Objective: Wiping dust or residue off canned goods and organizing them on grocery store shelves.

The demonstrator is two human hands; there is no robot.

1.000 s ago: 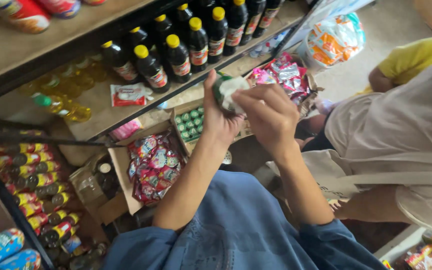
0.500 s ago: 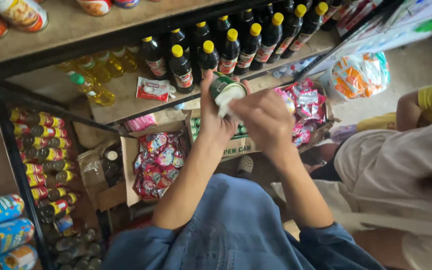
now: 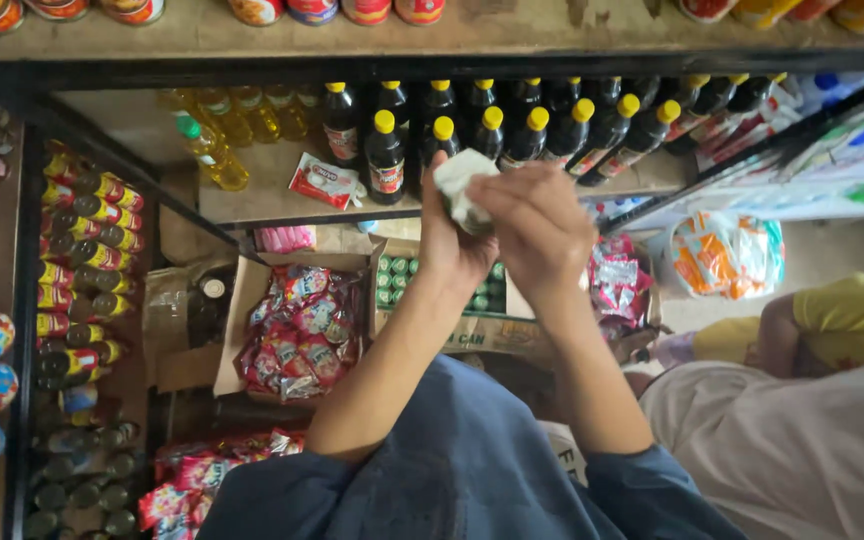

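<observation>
A small white and green packet [image 3: 459,185] sits pinched between both hands, raised in front of a shelf [image 3: 252,200] of goods. The left hand [image 3: 452,245] grips it from below, fingers curled around its lower part; the right hand [image 3: 537,225] closes over it from the right, fingertips on its upper edge. Both forearms rise from blue sleeves [image 3: 462,470] at the bottom of the view.

Just beyond the hands stands a row of dark bottles with yellow caps [image 3: 512,125], upright on the shelf. To the left of them lies a flat red and white sachet [image 3: 324,181], and further left stand bottles of yellow oil [image 3: 214,150]. Below the hands a cardboard box holds green-topped cans [image 3: 394,282]; to its left an open carton is full of red snack packets [image 3: 302,330]. Well to the left, racks carry small red and yellow bottles [image 3: 82,260].

To the right of the hands a person in a yellow top [image 3: 852,320] crouches beside another in a pale shirt [image 3: 792,450].
</observation>
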